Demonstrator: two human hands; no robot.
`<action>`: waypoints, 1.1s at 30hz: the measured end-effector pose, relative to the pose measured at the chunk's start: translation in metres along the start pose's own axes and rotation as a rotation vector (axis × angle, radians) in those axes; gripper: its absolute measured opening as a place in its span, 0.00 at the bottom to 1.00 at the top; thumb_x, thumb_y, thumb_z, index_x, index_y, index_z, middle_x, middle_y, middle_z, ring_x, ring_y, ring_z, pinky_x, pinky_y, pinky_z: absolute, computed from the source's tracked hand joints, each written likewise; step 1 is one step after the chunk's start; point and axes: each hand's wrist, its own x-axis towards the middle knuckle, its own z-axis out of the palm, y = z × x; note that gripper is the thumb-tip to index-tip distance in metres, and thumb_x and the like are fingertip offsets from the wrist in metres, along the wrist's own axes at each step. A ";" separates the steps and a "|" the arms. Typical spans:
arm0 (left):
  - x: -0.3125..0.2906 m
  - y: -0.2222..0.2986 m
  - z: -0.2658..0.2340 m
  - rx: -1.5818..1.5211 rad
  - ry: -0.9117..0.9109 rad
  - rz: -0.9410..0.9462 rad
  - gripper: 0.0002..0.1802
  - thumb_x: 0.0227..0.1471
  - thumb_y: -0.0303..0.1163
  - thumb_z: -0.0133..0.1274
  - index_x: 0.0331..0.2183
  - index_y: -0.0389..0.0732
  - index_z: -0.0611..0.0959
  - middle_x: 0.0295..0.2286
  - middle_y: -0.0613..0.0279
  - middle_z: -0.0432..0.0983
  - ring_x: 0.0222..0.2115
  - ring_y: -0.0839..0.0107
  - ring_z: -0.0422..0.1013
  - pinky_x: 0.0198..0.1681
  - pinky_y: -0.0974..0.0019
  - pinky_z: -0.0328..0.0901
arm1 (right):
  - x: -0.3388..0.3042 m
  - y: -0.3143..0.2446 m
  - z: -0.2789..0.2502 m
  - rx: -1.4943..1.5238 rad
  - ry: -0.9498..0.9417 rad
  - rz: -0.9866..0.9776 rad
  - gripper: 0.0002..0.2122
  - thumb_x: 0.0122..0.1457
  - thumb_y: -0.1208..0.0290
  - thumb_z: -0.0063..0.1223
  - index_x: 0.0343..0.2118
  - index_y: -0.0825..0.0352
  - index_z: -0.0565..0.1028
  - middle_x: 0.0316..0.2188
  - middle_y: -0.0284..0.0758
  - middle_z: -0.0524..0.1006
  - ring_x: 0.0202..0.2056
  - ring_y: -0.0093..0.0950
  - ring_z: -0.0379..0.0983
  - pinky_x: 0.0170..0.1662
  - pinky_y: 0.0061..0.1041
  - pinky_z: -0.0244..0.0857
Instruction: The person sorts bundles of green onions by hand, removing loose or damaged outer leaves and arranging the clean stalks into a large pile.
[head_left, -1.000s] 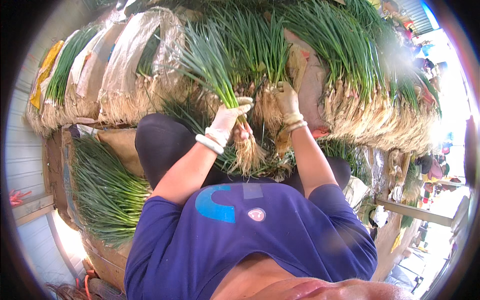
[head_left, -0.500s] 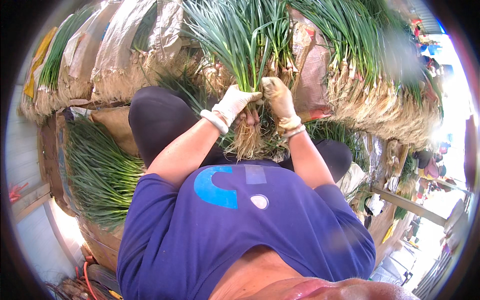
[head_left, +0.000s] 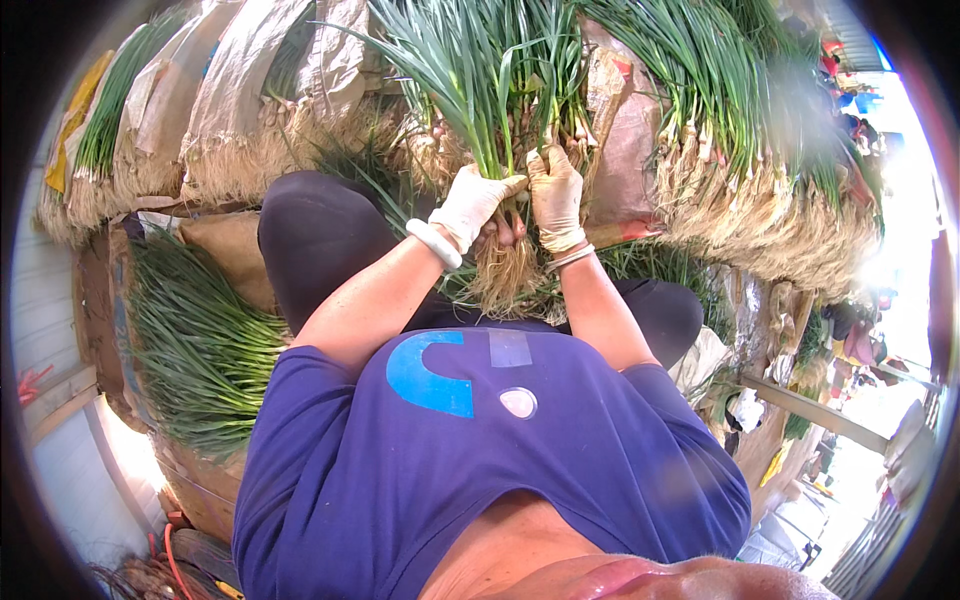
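My left hand (head_left: 468, 208), in a pale glove with a white bangle at the wrist, is closed round a bunch of spring onions (head_left: 485, 140). Their long green leaves point away from me, and the reddish bulbs and stringy roots (head_left: 503, 270) hang below my grip. My right hand (head_left: 555, 198), also gloved and banded, is just right of the bunch. Its fingers are closed at the base of a pale stalk (head_left: 547, 136), seemingly a spring onion. More spring onions (head_left: 572, 105) lie directly beyond both hands.
Sack-covered bundles with roots showing (head_left: 215, 140) line the far left. A long heap of spring onions (head_left: 700, 120) spreads at far right. Another green pile (head_left: 205, 345) lies left of my knee (head_left: 318, 240). A wooden rail (head_left: 815, 412) stands at right.
My right hand has turned, and its fingers now point away from me with their tips pinched at a stalk. My left hand keeps its hold on the bunch.
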 end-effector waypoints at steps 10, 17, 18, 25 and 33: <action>-0.005 -0.004 -0.015 -0.394 -0.104 0.153 0.10 0.47 0.31 0.58 0.32 0.37 0.76 0.23 0.59 0.75 0.13 0.69 0.71 0.15 0.66 0.68 | -0.046 0.117 -0.045 -0.898 -1.259 -0.389 0.09 0.55 0.74 0.47 0.39 0.68 0.72 0.29 0.42 0.77 0.28 0.36 0.74 0.31 0.35 0.67; 0.000 -0.003 -0.019 -0.262 -0.117 0.198 0.10 0.48 0.31 0.56 0.34 0.39 0.77 0.24 0.63 0.75 0.16 0.73 0.71 0.17 0.73 0.67 | 0.046 0.057 -0.035 -0.272 -0.226 0.045 0.14 0.55 0.64 0.49 0.42 0.64 0.71 0.38 0.40 0.76 0.40 0.34 0.73 0.45 0.32 0.64; 0.007 -0.006 -0.023 -0.224 -0.125 0.210 0.10 0.48 0.31 0.57 0.34 0.39 0.77 0.24 0.63 0.75 0.17 0.74 0.72 0.18 0.73 0.67 | 0.057 0.056 -0.028 -0.128 -0.262 0.246 0.15 0.53 0.62 0.52 0.40 0.64 0.72 0.37 0.40 0.76 0.40 0.34 0.72 0.45 0.32 0.63; 0.004 0.001 -0.021 -0.285 -0.093 0.137 0.17 0.48 0.28 0.55 0.42 0.34 0.74 0.31 0.57 0.77 0.14 0.69 0.71 0.12 0.70 0.66 | 0.015 0.016 -0.030 -0.087 -0.272 0.115 0.14 0.53 0.61 0.55 0.36 0.66 0.72 0.29 0.40 0.77 0.33 0.31 0.74 0.38 0.29 0.66; 0.010 -0.008 -0.006 -0.257 -0.106 -0.001 0.12 0.47 0.30 0.57 0.34 0.35 0.76 0.15 0.56 0.73 0.10 0.67 0.70 0.08 0.71 0.61 | -0.013 -0.002 -0.033 0.362 -0.323 0.221 0.11 0.59 0.65 0.49 0.26 0.69 0.71 0.22 0.31 0.72 0.24 0.21 0.65 0.31 0.23 0.63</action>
